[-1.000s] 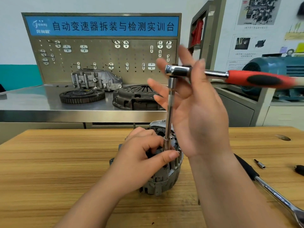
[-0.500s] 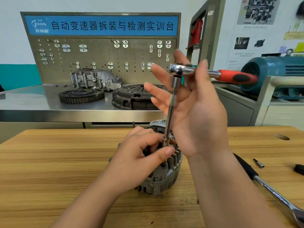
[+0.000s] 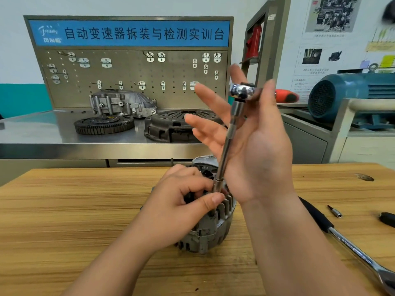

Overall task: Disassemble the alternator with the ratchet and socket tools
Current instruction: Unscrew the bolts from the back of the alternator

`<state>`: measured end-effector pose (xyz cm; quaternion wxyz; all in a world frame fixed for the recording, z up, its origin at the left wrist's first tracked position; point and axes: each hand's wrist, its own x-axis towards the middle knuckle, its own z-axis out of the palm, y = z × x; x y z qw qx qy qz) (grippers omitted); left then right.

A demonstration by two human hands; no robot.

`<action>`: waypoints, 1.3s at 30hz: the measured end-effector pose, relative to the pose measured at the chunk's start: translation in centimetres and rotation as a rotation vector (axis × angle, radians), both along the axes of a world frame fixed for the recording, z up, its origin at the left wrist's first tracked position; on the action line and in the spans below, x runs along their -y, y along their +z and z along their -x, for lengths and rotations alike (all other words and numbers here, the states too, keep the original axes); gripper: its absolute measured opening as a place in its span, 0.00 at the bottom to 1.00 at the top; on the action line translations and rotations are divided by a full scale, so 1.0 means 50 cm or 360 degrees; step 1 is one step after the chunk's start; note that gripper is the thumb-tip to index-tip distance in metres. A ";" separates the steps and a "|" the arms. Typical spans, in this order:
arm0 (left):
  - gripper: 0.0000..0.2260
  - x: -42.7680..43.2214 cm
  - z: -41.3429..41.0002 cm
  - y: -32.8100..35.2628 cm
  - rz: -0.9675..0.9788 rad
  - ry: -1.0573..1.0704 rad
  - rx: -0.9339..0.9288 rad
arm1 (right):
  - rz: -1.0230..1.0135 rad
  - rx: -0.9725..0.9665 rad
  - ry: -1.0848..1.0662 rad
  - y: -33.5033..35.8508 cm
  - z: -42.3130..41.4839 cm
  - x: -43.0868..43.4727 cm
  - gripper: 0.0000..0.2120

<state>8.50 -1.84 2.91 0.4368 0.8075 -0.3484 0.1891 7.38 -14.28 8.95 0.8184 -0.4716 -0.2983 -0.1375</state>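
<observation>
A grey finned alternator [image 3: 209,231] stands on the wooden table [image 3: 74,221]. A long chrome socket extension [image 3: 228,142] rises from its top to the ratchet head [image 3: 242,89]. The ratchet's red handle [image 3: 286,96] points away to the right, mostly hidden behind my right hand. My left hand [image 3: 177,206] rests on the alternator, its thumb and fingers pinching the extension's lower end. My right hand [image 3: 256,150] is held upright with straight, spread fingers, and its thumb lies across the handle near the head.
A second, larger ratchet [image 3: 342,240] with a black grip lies on the table at right, near a small bit [image 3: 334,211] and a black item [image 3: 388,218]. Behind are a steel bench with a clutch cover [image 3: 177,124], a flywheel [image 3: 103,123] and a blue motor [image 3: 350,95].
The red handle has swung from pointing right to pointing further away, pushed round by my right hand. My left hand has stayed at the extension's base.
</observation>
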 end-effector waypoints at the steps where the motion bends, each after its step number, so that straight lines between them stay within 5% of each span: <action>1: 0.10 0.001 0.000 0.001 0.0021 0.0011 -0.0010 | -0.0018 0.0012 0.0010 0.001 0.002 -0.001 0.22; 7: 0.16 0.017 0.001 -0.003 0.0101 0.0159 0.0027 | -0.0035 0.0246 -0.0195 0.008 0.009 -0.008 0.15; 14: 0.09 0.004 0.001 -0.001 -0.0028 0.0023 -0.0002 | -0.0050 -0.0034 0.0044 0.001 -0.001 0.004 0.25; 20: 0.12 0.012 -0.004 -0.006 0.0064 0.0135 0.0037 | -0.0096 0.0171 -0.0078 0.008 0.007 -0.004 0.14; 23: 0.15 0.012 -0.004 -0.007 0.0068 0.0144 0.0066 | -0.0115 0.0120 -0.0069 0.008 0.006 -0.002 0.15; 27: 0.07 0.002 0.001 -0.001 -0.0061 0.0006 0.0037 | -0.0075 -0.0082 0.0027 0.004 0.001 0.005 0.23; 32: 0.14 0.006 -0.001 -0.002 0.0034 0.0066 0.0009 | -0.0104 0.0128 -0.0050 0.008 0.011 -0.008 0.12; 39: 0.12 0.002 -0.002 -0.003 -0.0048 0.0014 0.0041 | -0.0107 -0.0061 -0.0038 0.006 0.006 0.000 0.18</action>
